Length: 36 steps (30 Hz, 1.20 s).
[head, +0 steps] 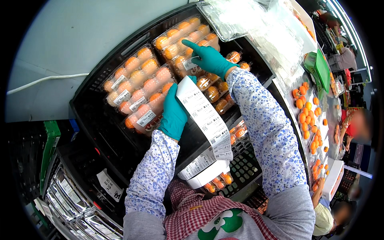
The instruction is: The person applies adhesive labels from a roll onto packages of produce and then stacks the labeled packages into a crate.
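Note:
My left hand (174, 115), in a teal glove, grips a long strip of printed white labels (207, 115) near its top end. The strip hangs towards my apron and joins a label roll (208, 177). My right hand (211, 58), gloved alike, is over a clear plastic pack of orange fruit (172, 51). Its index finger points outward, and its curled fingers lie at a white label (191, 63) on that pack. Left of it, labelled fruit packs (138, 87) sit in the black plastic crate (90, 87). Other fruit packs (213, 94), without visible labels, lie by my right wrist.
Clear plastic lids and trays (234, 18) are piled at the crate's far right corner. Loose orange fruit (307, 117) covers part of a table at right, near a green basket (322, 72). Other people work beyond. Black crates (244, 163) stand below.

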### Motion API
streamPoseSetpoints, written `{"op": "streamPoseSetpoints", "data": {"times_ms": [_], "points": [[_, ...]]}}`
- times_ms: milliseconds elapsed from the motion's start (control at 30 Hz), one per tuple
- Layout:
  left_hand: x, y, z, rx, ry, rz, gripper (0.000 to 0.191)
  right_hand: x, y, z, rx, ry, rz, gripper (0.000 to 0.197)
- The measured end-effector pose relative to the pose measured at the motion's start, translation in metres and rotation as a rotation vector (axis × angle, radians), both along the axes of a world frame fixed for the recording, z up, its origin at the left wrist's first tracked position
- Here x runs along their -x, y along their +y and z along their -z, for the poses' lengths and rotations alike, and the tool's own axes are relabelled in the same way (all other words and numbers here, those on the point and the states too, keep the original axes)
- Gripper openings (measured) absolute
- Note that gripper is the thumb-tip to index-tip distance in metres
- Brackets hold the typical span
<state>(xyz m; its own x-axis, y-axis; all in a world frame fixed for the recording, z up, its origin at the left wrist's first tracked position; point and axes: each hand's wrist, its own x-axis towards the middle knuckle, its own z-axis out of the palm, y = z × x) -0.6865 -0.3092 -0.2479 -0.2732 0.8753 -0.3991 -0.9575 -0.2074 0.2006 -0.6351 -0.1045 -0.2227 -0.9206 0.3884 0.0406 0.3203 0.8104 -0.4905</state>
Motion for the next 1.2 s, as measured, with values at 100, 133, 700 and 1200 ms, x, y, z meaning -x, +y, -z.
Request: {"op": "streamPoseSetpoints", "data": {"times_ms": [100, 133, 700, 1200], "points": [[0.0, 0.0, 0.001, -0.009, 0.018, 0.001, 0.052, 0.002, -0.001, 0.002, 0.0, -0.001, 0.029, 0.073], [0.0, 0.0, 0.002, -0.005, 0.019, 0.001, 0.052, 0.003, -0.002, 0.003, -0.008, 0.005, 0.033, 0.072], [-0.001, -0.001, 0.002, 0.005, 0.028, 0.004, 0.051, 0.012, -0.007, 0.0, -0.595, 0.008, 0.07, 0.069], [-0.003, 0.0, -0.007, 0.027, 0.028, -0.006, 0.052, 0.004, -0.009, -0.021, 0.133, -0.188, 0.217, 0.034]]}}
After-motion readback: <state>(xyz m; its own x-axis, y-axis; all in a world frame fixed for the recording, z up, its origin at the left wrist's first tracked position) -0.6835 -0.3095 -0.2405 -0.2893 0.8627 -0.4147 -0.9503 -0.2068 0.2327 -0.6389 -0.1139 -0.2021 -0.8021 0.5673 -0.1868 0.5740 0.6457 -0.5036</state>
